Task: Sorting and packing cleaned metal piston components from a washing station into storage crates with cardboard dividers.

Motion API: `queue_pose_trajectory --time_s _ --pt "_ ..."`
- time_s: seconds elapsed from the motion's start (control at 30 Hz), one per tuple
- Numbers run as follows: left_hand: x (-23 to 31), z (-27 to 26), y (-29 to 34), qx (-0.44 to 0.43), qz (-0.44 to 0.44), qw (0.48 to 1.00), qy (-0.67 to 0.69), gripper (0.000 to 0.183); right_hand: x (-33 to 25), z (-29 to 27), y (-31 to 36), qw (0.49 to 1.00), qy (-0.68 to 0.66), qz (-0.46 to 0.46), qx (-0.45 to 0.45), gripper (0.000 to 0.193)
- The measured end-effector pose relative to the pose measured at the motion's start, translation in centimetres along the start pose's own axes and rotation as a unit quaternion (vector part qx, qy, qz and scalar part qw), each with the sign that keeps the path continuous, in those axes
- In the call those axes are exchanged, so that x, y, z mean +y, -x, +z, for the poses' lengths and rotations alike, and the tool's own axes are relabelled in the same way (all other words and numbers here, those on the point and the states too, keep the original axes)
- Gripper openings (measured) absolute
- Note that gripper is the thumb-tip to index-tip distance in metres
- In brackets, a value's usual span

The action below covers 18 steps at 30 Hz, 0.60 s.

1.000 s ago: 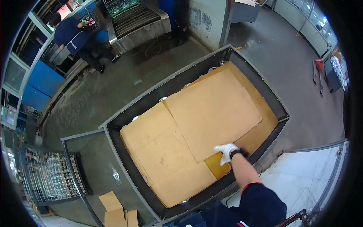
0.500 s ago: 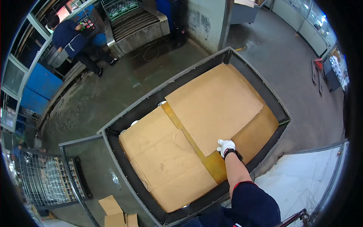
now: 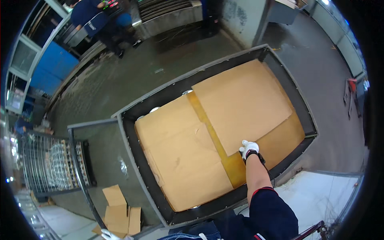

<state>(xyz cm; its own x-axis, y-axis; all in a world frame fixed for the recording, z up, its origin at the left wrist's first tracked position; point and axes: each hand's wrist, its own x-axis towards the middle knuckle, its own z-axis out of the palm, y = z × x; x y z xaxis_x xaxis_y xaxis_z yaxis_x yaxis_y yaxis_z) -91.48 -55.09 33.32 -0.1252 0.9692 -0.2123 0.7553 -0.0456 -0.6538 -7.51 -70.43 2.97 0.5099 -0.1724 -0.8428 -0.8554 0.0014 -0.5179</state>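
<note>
My right hand (image 3: 249, 147), in a white glove with a dark band at the wrist, is closed on the near corner of a large brown cardboard sheet (image 3: 244, 106). This sheet lies over the right half of a dark metal cart (image 3: 141, 192), on top of a darker yellowish-brown sheet (image 3: 232, 166). A creased cardboard sheet (image 3: 182, 156) covers the cart's left half. At the bottom edge my left hand (image 3: 110, 235), also gloved in white, is partly cut off; it appears closed round the lower end of the cart's handle bar (image 3: 78, 172).
Torn cardboard pieces (image 3: 118, 214) lie on the floor left of the cart. A wire rack (image 3: 54, 164) stands beyond them. A white panel (image 3: 320, 196) is at the near right. Far left, a person (image 3: 90, 18) works at a machine beside a roller conveyor (image 3: 170, 18).
The view has shifted, so the cart sits farther right and my left hand now shows at the bottom. My right hand keeps its hold on the sheet's corner.
</note>
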Motion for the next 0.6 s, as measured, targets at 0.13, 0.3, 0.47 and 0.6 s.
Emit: queue_pose_trajectory --time_s 0.13,0.3,0.47,0.6 --pt "8.1 -13.8 0.1 -0.089 -0.109 0.976 0.168 0.148 0.1 -0.8 2.9 0.993 -0.015 -0.116 -0.006 0.074" --pt "7.1 -16.6 1.8 -0.131 -0.147 0.963 0.185 0.154 2.3 0.9 12.2 0.98 0.084 -0.179 -0.032 0.093" --pt "5.3 -16.7 2.6 -0.048 -0.053 0.967 0.243 0.143 5.0 -1.0 18.8 0.932 0.227 -0.25 -0.131 0.083" --pt "3.5 -16.8 1.9 -0.002 0.021 0.909 0.416 0.124 6.0 -0.8 20.1 0.827 0.374 -0.324 -0.267 0.072"
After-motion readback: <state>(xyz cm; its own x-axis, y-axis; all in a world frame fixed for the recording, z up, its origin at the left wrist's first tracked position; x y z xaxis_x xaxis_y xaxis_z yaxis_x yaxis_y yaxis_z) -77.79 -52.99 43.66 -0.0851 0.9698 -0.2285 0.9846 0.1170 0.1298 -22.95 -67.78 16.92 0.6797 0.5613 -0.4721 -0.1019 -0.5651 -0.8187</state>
